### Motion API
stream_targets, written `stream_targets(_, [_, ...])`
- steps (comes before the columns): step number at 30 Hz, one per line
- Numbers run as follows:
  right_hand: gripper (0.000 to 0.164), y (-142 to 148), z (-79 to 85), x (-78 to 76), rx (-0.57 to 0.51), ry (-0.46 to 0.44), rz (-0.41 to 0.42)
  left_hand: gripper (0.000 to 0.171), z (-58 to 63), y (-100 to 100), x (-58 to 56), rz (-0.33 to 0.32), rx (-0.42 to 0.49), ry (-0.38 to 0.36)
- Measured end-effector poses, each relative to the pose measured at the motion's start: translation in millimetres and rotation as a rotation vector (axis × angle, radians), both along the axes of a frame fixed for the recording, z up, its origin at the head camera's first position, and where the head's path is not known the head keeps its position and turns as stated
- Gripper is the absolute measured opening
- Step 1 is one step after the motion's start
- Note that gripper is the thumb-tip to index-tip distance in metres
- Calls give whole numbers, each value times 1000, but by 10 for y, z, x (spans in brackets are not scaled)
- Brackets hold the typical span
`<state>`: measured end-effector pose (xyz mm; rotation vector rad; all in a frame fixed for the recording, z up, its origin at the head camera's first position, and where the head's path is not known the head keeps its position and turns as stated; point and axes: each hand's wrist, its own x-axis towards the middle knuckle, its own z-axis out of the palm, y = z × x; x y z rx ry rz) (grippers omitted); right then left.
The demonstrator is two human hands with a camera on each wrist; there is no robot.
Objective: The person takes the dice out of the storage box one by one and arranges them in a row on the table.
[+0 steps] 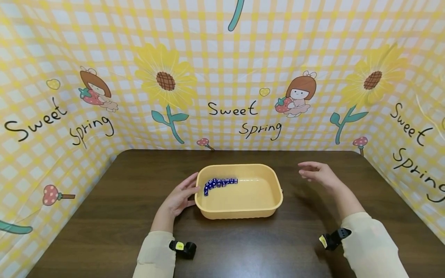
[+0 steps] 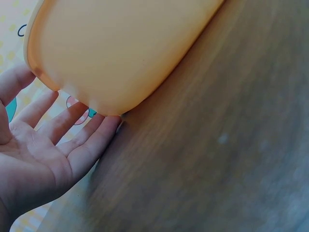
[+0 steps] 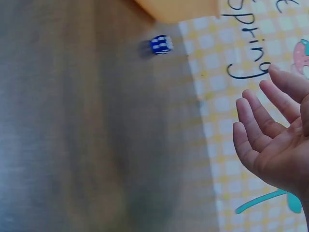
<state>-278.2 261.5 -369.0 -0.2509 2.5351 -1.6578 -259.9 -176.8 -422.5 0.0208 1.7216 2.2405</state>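
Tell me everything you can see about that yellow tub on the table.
The pale yellow tub, seemingly plastic, is an uncovered rounded rectangle with a thin rim. It stands upright on the brown table, long sides running left-right. A curved row of blue dice lies inside its left half. The left hand touches its left end with its fingertips.

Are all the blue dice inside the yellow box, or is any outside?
One die is out: in the right wrist view it lies on the table beside the box.
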Motion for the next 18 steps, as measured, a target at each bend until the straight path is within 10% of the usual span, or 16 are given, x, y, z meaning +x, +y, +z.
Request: stream_targets(18, [49, -262, 644, -204, 62, 92, 40, 56, 13, 5, 2, 8, -19, -13])
